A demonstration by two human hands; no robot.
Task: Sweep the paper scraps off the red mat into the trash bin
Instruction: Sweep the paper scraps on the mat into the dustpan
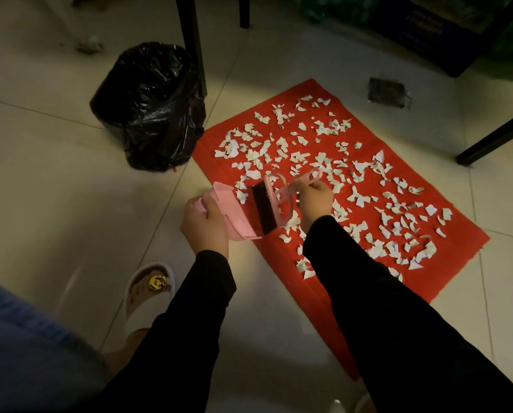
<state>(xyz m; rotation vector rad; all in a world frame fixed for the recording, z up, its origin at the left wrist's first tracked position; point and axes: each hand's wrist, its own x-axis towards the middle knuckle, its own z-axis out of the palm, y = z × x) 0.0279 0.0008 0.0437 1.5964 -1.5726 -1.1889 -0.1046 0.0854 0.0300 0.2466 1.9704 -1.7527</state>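
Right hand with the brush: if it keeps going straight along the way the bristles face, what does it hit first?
Likely the pink dustpan held by the left hand; the brush in the right hand has its bristles facing it. Depth is unclear.

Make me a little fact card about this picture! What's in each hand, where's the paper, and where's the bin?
left hand: holds the pink dustpan at the mat's near-left edge
right hand: holds the pink brush, dark bristles pointing at the dustpan
paper scraps: many pale bits spread over most of the mat
red mat: lies flat on the tiled floor
trash bin: lined with a black bag, standing on the floor left of the mat
job so far: most scraps not yet swept
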